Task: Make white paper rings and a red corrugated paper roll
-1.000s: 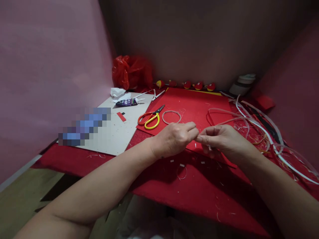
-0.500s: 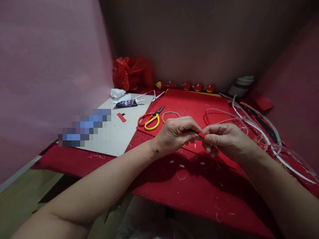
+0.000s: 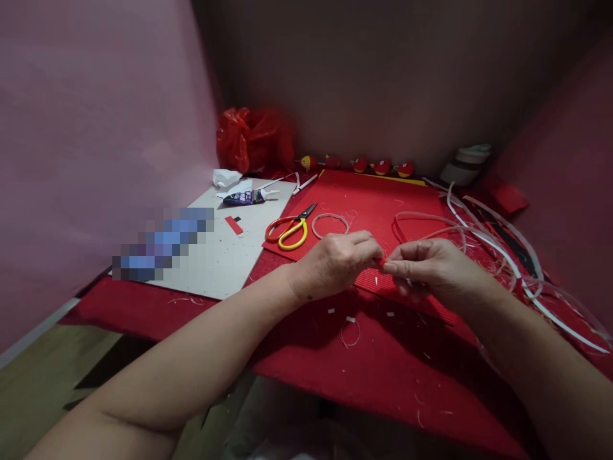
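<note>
1 red piece (image 3: 381,262) in the near-closed left hand (image 3: 338,263) and right hand (image 3: 433,268)

Red piece (image 3: 380,262) mostly out of sight

A crumpled red plastic bag (image 3: 253,140) sat at the far left corner of the tabletop (image 3: 306,348). To its right, five small red and yellow bird figures (image 3: 381,167) stood in a row along the far edge. A grey cup with a pale lid (image 3: 465,165) was near the far right corner, with a red packet (image 3: 508,198) just beside it. On the left, a crumpled white tissue (image 3: 227,177) lay at the far left corner of a grey board (image 3: 220,265), and a blurred blue thing (image 3: 165,243) along the board's left edge.
</note>
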`<state>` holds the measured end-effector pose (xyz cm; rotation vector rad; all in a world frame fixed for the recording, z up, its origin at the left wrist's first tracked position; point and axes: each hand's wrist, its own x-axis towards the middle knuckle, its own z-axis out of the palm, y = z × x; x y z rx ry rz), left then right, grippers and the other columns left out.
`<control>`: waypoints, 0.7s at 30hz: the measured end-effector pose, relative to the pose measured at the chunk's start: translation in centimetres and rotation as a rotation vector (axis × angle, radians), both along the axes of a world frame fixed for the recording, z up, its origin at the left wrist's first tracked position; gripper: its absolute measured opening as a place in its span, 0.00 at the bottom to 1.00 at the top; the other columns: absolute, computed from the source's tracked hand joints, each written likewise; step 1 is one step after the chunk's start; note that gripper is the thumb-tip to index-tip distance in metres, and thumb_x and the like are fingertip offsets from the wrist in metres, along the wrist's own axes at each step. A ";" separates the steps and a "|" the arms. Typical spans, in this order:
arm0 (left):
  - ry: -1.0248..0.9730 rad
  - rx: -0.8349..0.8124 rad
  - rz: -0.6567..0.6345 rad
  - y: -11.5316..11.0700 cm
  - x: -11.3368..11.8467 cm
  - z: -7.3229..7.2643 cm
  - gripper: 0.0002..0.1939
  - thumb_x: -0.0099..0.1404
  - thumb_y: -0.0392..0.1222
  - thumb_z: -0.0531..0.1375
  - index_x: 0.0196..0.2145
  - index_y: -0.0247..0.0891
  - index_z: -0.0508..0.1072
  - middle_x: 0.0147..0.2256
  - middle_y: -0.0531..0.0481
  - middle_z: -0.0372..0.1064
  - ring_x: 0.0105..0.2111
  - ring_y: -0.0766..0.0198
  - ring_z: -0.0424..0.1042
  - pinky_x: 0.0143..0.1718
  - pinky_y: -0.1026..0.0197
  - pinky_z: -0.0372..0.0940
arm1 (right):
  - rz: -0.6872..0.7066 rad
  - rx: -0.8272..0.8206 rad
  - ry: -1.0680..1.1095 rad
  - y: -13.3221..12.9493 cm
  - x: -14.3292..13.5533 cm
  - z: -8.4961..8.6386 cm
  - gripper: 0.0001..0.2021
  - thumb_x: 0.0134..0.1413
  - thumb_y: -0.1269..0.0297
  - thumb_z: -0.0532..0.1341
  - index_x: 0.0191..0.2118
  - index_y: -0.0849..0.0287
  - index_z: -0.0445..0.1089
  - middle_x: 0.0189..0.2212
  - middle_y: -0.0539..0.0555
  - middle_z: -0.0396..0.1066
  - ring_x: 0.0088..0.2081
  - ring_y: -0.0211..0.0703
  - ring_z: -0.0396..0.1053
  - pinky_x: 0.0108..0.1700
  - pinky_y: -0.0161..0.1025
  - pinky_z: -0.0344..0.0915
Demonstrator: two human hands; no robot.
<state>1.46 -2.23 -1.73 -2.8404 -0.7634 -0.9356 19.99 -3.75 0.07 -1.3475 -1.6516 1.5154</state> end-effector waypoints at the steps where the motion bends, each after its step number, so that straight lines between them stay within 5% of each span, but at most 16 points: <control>1: 0.022 0.016 0.004 0.0 0.0 0.0 0.07 0.64 0.34 0.50 0.33 0.32 0.68 0.30 0.49 0.67 0.28 0.71 0.67 0.28 0.70 0.63 | 0.004 -0.007 0.017 0.0 0.0 -0.1 0.14 0.40 0.58 0.65 0.17 0.61 0.64 0.11 0.47 0.62 0.13 0.28 0.55 0.15 0.30 0.48; 7: 0.076 0.082 0.019 -0.3 0.0 0.1 0.10 0.65 0.32 0.47 0.31 0.32 0.67 0.30 0.48 0.66 0.28 0.70 0.66 0.27 0.68 0.63 | -0.045 0.037 0.032 -0.1 -0.1 -0.5 0.15 0.41 0.58 0.65 0.16 0.61 0.63 0.11 0.47 0.60 0.13 0.28 0.55 0.16 0.30 0.49; 15: -0.453 -0.442 -0.160 -0.5 0.9 0.3 0.03 0.58 0.30 0.57 0.33 0.31 0.69 0.27 0.52 0.65 0.22 0.76 0.66 0.25 0.72 0.65 | -0.028 0.049 0.164 0.0 0.2 -0.5 0.13 0.40 0.55 0.65 0.19 0.59 0.66 0.11 0.47 0.60 0.13 0.30 0.54 0.15 0.32 0.47; 21: -0.397 -0.373 -0.115 -0.5 0.6 0.1 0.03 0.59 0.30 0.56 0.29 0.32 0.69 0.24 0.52 0.67 0.20 0.76 0.66 0.23 0.72 0.63 | 0.000 0.041 0.034 -0.1 0.3 0.0 0.14 0.42 0.55 0.63 0.19 0.61 0.65 0.10 0.47 0.59 0.13 0.28 0.52 0.15 0.31 0.45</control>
